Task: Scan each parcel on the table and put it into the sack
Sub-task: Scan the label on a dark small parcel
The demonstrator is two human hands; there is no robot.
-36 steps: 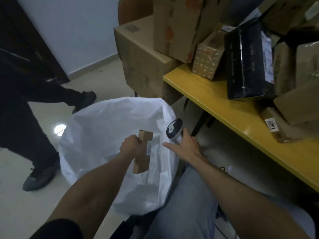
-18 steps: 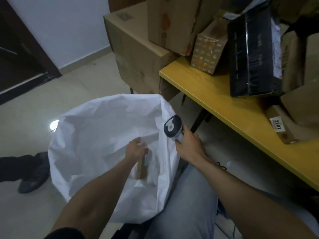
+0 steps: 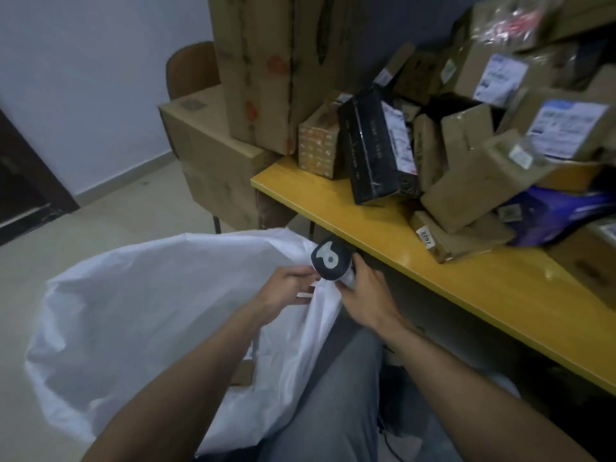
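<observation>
Pale floor (image 3: 100, 235) lies open from 9 to 11 o'clock, out to one dark door (image 3: 20, 181) at the 9 o'clock edge. One yellow worktop (image 3: 433, 295) runs its front edge from 12 down to 4 o'clock. A bare strip along that edge is free, and behind it sits a pile (image 3: 483, 135) of parcels, more than ten, too blurred and overlapped for an exact count. Among them are one black box (image 3: 373, 145) and one flat parcel (image 3: 463, 240) labelled 2207, nearest the edge at 2 o'clock. Two cartons stand at 11 to 12 o'clock: a low carton (image 3: 206, 155) beside the worktop's corner and a tall carton (image 3: 276, 61) resting on it.

One white sack (image 3: 150, 311) fills 7 to 9 o'clock, mouth open, its rim just under the worktop's edge. The left grip (image 3: 283, 290) pinches that rim near centre. Just beside it, at its 3 o'clock, the right grip (image 3: 363, 295) is clenched round the handle of one scanner (image 3: 330, 258). One brown parcel (image 3: 242, 373) lies inside the sack at 6 o'clock, partly hidden by the forearm.

Half a second ago the left grip held that parcel in the sack's mouth; it has since let go and risen to the rim. A bystander's shoe at 9 o'clock has gone from view, and more of the pile now shows.
</observation>
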